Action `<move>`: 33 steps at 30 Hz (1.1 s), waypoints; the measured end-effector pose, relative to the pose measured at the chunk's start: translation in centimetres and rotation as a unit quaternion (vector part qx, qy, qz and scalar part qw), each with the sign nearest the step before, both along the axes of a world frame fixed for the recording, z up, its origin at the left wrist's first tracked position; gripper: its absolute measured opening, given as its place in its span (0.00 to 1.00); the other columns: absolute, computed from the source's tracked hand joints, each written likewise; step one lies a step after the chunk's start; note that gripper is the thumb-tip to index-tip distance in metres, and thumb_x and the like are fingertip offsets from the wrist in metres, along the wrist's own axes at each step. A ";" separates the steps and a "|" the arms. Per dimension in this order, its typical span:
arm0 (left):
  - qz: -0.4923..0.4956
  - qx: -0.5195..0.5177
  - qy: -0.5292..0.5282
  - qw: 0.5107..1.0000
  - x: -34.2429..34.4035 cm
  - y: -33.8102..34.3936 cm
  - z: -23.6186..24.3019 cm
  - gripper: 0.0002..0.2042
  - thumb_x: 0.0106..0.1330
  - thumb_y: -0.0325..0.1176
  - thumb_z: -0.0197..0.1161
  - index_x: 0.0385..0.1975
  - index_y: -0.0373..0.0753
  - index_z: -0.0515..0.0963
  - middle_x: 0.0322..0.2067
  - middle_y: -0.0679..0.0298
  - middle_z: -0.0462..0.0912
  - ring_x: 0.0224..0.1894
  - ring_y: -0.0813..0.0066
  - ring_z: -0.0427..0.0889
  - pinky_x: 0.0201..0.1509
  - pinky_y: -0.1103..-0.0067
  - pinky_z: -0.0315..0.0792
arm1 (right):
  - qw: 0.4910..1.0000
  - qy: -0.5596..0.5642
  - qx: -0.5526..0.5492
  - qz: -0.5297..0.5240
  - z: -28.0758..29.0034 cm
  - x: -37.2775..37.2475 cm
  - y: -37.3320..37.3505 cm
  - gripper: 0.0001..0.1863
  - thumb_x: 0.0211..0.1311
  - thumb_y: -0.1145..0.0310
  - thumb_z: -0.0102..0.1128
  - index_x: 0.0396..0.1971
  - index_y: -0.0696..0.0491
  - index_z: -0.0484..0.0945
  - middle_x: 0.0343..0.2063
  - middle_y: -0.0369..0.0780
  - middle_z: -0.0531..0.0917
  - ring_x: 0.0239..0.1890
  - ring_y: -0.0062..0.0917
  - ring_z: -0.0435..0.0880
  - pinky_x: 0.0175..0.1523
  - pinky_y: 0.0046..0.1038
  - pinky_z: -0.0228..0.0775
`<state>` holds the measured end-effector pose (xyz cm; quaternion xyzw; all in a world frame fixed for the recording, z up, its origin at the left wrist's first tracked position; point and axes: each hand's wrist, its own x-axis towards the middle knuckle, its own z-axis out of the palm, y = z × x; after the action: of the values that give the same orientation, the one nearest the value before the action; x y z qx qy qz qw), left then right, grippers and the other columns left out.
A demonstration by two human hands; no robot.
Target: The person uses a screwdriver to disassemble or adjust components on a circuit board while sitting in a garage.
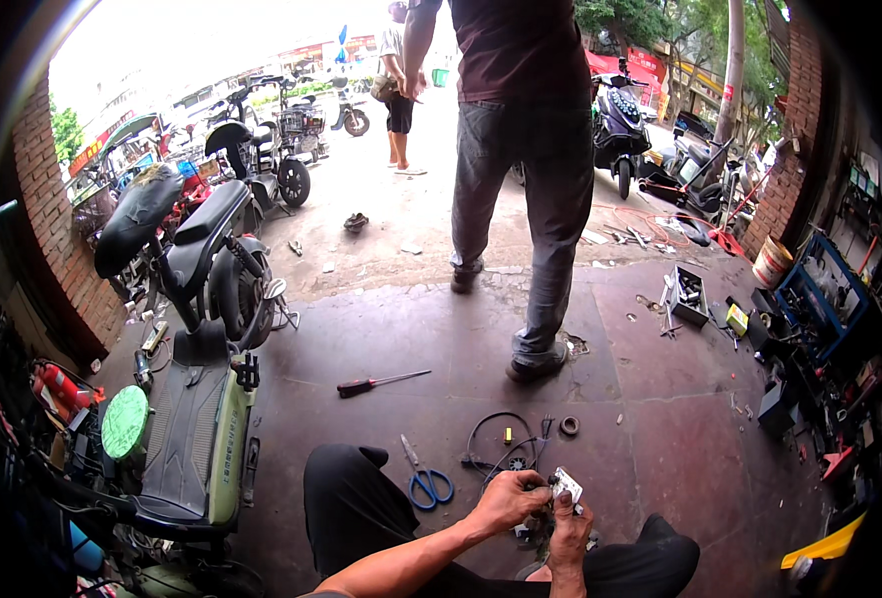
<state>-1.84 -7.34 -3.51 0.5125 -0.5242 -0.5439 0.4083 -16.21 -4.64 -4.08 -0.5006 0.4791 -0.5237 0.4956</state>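
I sit low with my legs bent. My left hand (509, 503) is closed in a pinch at a small silver-white part (569, 485) with a dark piece on its edge. My right hand (567, 538) grips the same part from below, thumb up. A dark, grimy assembly (533, 533) lies beneath my hands, partly hidden. Just beyond them are a coiled black cable (485, 434), a small dark ring (569, 426) and blue-handled scissors (430, 486). A red-handled screwdriver (356, 387) lies farther forward.
A scooter (197, 419) fills the left side. A person in dark trousers (546, 199) stands ahead, another person (395, 120) outside. A tool box (688, 297) and cluttered rack (820, 299) line the right. More scooters (620, 130) stand beyond the doorway.
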 end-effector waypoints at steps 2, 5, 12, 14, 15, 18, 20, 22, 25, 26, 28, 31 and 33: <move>0.000 0.019 0.021 1.000 0.1 -0.1 0.3 0.12 0.62 0.34 0.64 0.35 0.28 0.81 0.25 0.62 0.82 0.30 0.83 0.76 0.35 0.81 0.73 | 1.000 0.000 0.011 0.003 0.0 -0.1 0.0 0.28 0.69 0.51 0.54 0.54 0.62 0.74 0.40 0.37 0.81 0.41 0.21 0.75 0.49 0.23 0.66; 0.008 0.019 0.013 1.000 0.0 0.0 0.0 0.12 0.62 0.34 0.65 0.35 0.28 0.81 0.25 0.62 0.82 0.30 0.83 0.76 0.35 0.81 0.73 | 1.000 -0.003 0.003 0.001 0.0 0.0 -0.1 0.29 0.69 0.50 0.55 0.54 0.62 0.74 0.39 0.37 0.81 0.41 0.20 0.75 0.48 0.23 0.66; -0.006 0.028 0.034 0.999 0.2 -0.2 0.2 0.13 0.61 0.34 0.65 0.35 0.26 0.81 0.27 0.64 0.82 0.31 0.83 0.76 0.36 0.81 0.73 | 1.000 0.005 0.012 0.001 0.3 -0.1 0.1 0.30 0.68 0.48 0.55 0.54 0.62 0.74 0.39 0.36 0.81 0.41 0.19 0.75 0.48 0.23 0.66; -0.011 0.058 0.106 0.993 0.3 -0.2 0.0 0.14 0.62 0.34 0.65 0.36 0.26 0.80 0.27 0.64 0.82 0.30 0.83 0.76 0.36 0.81 0.72 | 0.999 -0.015 0.027 -0.007 0.6 0.0 0.2 0.30 0.68 0.48 0.56 0.54 0.62 0.74 0.39 0.36 0.81 0.40 0.19 0.75 0.48 0.23 0.67; -0.007 0.063 0.110 0.992 0.4 -0.3 0.0 0.14 0.62 0.33 0.65 0.36 0.26 0.80 0.28 0.64 0.82 0.30 0.83 0.76 0.36 0.82 0.72 | 0.999 -0.025 0.035 -0.010 0.8 0.1 0.3 0.31 0.68 0.48 0.56 0.54 0.62 0.74 0.39 0.36 0.81 0.40 0.19 0.76 0.47 0.23 0.68; 0.000 0.074 0.121 0.990 0.5 -0.5 -0.5 0.13 0.62 0.33 0.65 0.36 0.26 0.80 0.28 0.63 0.82 0.30 0.83 0.77 0.36 0.82 0.73 | 0.998 -0.020 0.033 -0.039 1.7 0.9 0.3 0.29 0.68 0.44 0.52 0.34 0.60 0.79 0.24 0.31 0.75 0.28 0.16 0.67 0.33 0.25 0.59; -0.002 0.075 0.128 0.989 0.6 -0.7 -1.0 0.13 0.62 0.32 0.65 0.37 0.26 0.81 0.28 0.63 0.83 0.31 0.83 0.77 0.37 0.82 0.73 | 0.998 -0.031 0.027 -0.053 2.0 1.3 0.3 0.29 0.68 0.44 0.52 0.32 0.60 0.79 0.23 0.30 0.74 0.27 0.16 0.66 0.32 0.25 0.58; 0.005 0.056 0.101 0.993 0.4 -0.6 -1.5 0.13 0.62 0.33 0.64 0.36 0.26 0.81 0.29 0.62 0.83 0.31 0.83 0.77 0.37 0.82 0.73 | 0.998 -0.036 0.038 -0.044 1.7 1.1 0.3 0.28 0.67 0.44 0.54 0.37 0.60 0.79 0.26 0.32 0.77 0.29 0.17 0.69 0.35 0.25 0.60; 0.004 0.050 0.089 0.995 0.5 -0.5 -1.3 0.13 0.62 0.33 0.64 0.36 0.26 0.81 0.29 0.62 0.84 0.32 0.82 0.78 0.38 0.82 0.73 | 0.997 -0.030 0.056 -0.033 0.9 0.4 0.2 0.28 0.67 0.45 0.55 0.42 0.61 0.78 0.30 0.33 0.79 0.32 0.17 0.72 0.39 0.23 0.64; 0.001 0.052 0.090 0.995 0.5 -0.4 -1.1 0.13 0.62 0.33 0.64 0.36 0.26 0.81 0.29 0.61 0.84 0.32 0.82 0.78 0.39 0.82 0.74 | 0.997 -0.028 0.043 -0.053 0.9 0.8 0.1 0.28 0.67 0.45 0.54 0.35 0.60 0.78 0.26 0.32 0.77 0.29 0.17 0.69 0.35 0.24 0.60; 0.000 0.058 0.094 0.994 0.5 -0.5 -1.0 0.13 0.62 0.33 0.64 0.36 0.26 0.81 0.29 0.62 0.84 0.32 0.82 0.78 0.39 0.82 0.74 | 0.997 -0.021 0.030 -0.067 0.9 1.0 0.1 0.28 0.68 0.44 0.53 0.29 0.59 0.79 0.21 0.30 0.74 0.26 0.16 0.66 0.31 0.25 0.57; 0.001 0.057 0.097 0.994 0.6 -0.6 -1.6 0.13 0.61 0.33 0.64 0.35 0.26 0.81 0.28 0.62 0.84 0.33 0.82 0.79 0.39 0.82 0.74 | 0.998 -0.018 0.031 -0.060 0.6 0.7 0.1 0.28 0.68 0.44 0.53 0.28 0.59 0.79 0.22 0.30 0.75 0.26 0.16 0.67 0.31 0.25 0.58; 0.002 0.059 0.095 0.994 0.6 -0.5 -1.6 0.13 0.62 0.33 0.64 0.35 0.26 0.81 0.28 0.62 0.84 0.33 0.81 0.79 0.39 0.81 0.74 | 0.997 -0.028 0.036 -0.066 0.5 0.8 0.1 0.28 0.67 0.44 0.54 0.28 0.59 0.79 0.22 0.31 0.75 0.26 0.16 0.67 0.31 0.25 0.59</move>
<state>-1.26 -7.87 -5.07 0.4829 -0.4491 -0.6189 0.4266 -15.44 -4.57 -3.60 -0.4345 0.5160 -0.5514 0.4908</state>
